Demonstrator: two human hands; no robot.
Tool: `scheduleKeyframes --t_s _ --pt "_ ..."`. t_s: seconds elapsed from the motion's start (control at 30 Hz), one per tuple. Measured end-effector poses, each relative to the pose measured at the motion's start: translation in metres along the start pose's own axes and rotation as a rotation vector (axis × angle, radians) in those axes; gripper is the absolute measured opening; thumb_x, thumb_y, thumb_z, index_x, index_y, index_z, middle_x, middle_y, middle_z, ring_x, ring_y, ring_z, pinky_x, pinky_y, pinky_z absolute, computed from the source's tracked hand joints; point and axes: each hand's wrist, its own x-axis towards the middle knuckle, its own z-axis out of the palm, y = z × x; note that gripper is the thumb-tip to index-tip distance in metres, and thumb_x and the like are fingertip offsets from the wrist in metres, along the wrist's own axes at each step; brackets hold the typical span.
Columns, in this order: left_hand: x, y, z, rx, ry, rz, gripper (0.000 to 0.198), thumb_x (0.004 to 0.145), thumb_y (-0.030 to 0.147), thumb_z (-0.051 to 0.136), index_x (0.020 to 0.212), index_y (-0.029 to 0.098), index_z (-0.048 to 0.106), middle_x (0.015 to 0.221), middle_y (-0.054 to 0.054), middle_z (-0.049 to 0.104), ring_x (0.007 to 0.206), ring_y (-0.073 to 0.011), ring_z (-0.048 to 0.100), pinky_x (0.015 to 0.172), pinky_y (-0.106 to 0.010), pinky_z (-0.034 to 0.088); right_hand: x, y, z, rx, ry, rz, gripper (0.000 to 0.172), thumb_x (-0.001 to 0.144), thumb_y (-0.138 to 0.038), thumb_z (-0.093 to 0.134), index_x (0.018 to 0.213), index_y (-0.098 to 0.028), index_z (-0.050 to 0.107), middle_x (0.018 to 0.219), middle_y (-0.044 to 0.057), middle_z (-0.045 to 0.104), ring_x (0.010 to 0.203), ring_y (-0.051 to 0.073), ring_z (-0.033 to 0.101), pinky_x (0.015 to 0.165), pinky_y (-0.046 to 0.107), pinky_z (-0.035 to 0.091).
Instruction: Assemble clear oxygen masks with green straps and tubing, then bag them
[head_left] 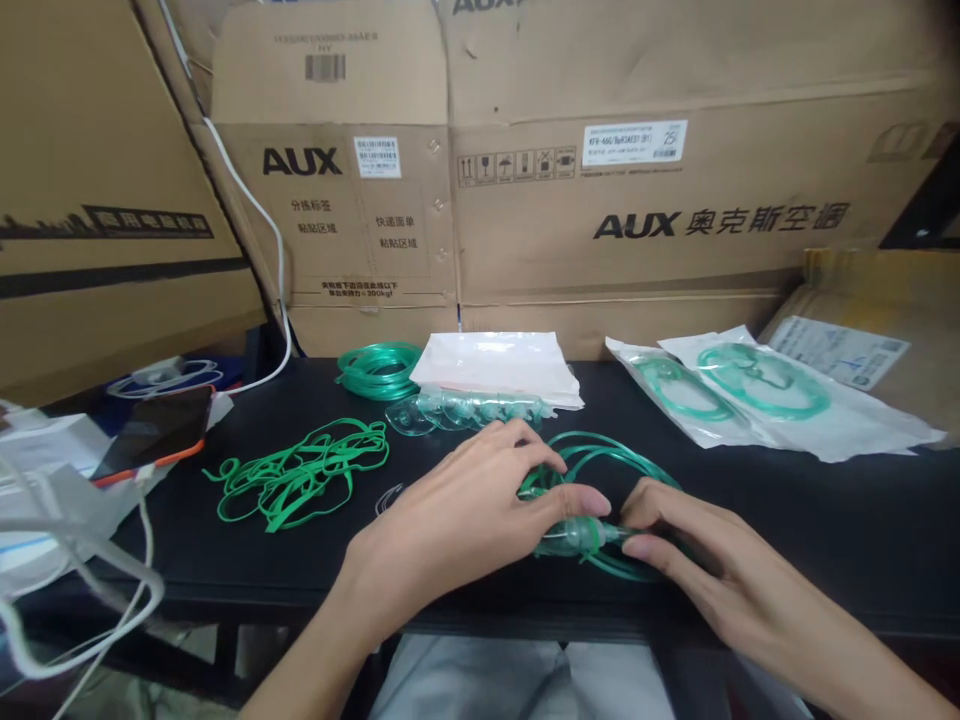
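Note:
Near the table's front edge, my left hand (472, 495) is closed over a clear greenish oxygen mask (564, 538), thumb on top and fingers curled over its far side. My right hand (701, 555) pinches the narrow connector (616, 534) at the mask's end between thumb and fingers. Coiled green tubing (611, 448) loops behind and beneath both hands. The mask's far part is hidden under my left hand. Just beyond my fingers lies a row of nested clear masks (469, 410).
White pouches (495, 362) lie behind the masks, beside a green tubing coil (379, 370). Green elastic straps (300, 475) are tangled at left, near a phone (161, 430) and white cables (90, 560). Packaged tubing sets (765, 385) sit at right. Cardboard boxes (525, 230) wall the back.

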Motion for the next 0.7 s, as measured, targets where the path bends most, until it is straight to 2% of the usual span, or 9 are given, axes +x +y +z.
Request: scheduleKeyframes --t_s 0.1,0.17,0.23,0.33,0.43,0.5,0.6,0.7 --pt "-0.001 0.003 0.002 0.01 -0.044 -0.058 0.054 0.101 0.077 0.052 0.133 0.039 0.073 0.138 0.0 0.07 0.134 -0.0311 0.061 0.11 -0.046 0.047 0.0 0.001 -0.002 0.025 0.019 -0.02 0.027 0.115 -0.038 0.05 0.091 -0.026 0.053 0.092 -0.002 0.059 0.085 0.016 0.056 0.08 0.029 0.043" --pt "-0.003 0.006 0.002 0.017 -0.058 -0.09 0.066 0.098 0.082 0.049 0.15 0.043 0.061 0.148 -0.003 0.067 0.138 -0.0365 0.059 0.108 -0.051 0.049 0.0 0.001 -0.002 0.039 0.041 -0.03 0.026 0.114 -0.037 0.051 0.091 -0.026 0.054 0.091 -0.002 0.059 0.085 0.016 0.056 0.08 0.028 0.044" --pt "-0.003 0.01 0.002 0.018 -0.053 -0.103 0.075 0.097 0.085 0.047 0.159 0.043 0.052 0.153 -0.004 0.065 0.141 -0.0389 0.058 0.109 -0.053 0.048 0.0 0.001 -0.001 0.043 0.066 -0.035 0.025 0.114 -0.038 0.052 0.092 -0.026 0.056 0.091 -0.002 0.06 0.085 0.016 0.057 0.08 0.027 0.045" --pt "-0.003 0.016 0.0 0.005 -0.034 -0.07 0.075 0.095 0.084 0.052 0.155 0.04 0.059 0.148 -0.004 0.069 0.136 -0.0364 0.063 0.106 -0.046 0.051 0.0 -0.001 0.0 0.045 0.08 -0.013 0.026 0.113 -0.04 0.053 0.092 -0.026 0.059 0.091 -0.001 0.063 0.086 0.016 0.06 0.08 0.027 0.046" --pt "-0.002 0.019 -0.001 -0.004 -0.006 -0.027 0.069 0.092 0.081 0.061 0.147 0.039 0.065 0.133 -0.002 0.077 0.121 -0.031 0.072 0.092 -0.036 0.055 -0.001 -0.004 0.0 0.029 0.059 0.039 0.026 0.111 -0.043 0.057 0.092 -0.025 0.06 0.09 -0.001 0.065 0.085 0.016 0.06 0.079 0.027 0.046" --pt "-0.002 0.02 -0.001 0.012 0.01 -0.018 0.067 0.091 0.076 0.068 0.146 0.039 0.065 0.127 -0.001 0.078 0.113 -0.0289 0.074 0.086 -0.033 0.055 -0.001 -0.006 0.0 0.012 0.019 0.066 0.026 0.11 -0.043 0.058 0.093 -0.025 0.063 0.091 -0.001 0.064 0.084 0.017 0.059 0.078 0.027 0.045" --pt "-0.002 0.018 0.001 0.032 0.0 0.002 0.061 0.091 0.072 0.072 0.143 0.039 0.067 0.132 0.0 0.076 0.118 -0.0286 0.072 0.091 -0.034 0.055 -0.001 -0.007 0.001 -0.019 -0.049 0.085 0.024 0.111 -0.041 0.057 0.097 -0.027 0.069 0.089 -0.002 0.06 0.082 0.017 0.056 0.075 0.027 0.043" --pt "-0.004 0.014 0.006 0.052 -0.037 0.003 0.066 0.09 0.079 0.067 0.142 0.039 0.068 0.137 -0.001 0.074 0.124 -0.0311 0.07 0.098 -0.039 0.055 0.0 -0.005 0.003 -0.066 -0.053 0.084 0.021 0.11 -0.039 0.057 0.101 -0.029 0.073 0.087 -0.002 0.058 0.078 0.016 0.054 0.071 0.026 0.043"
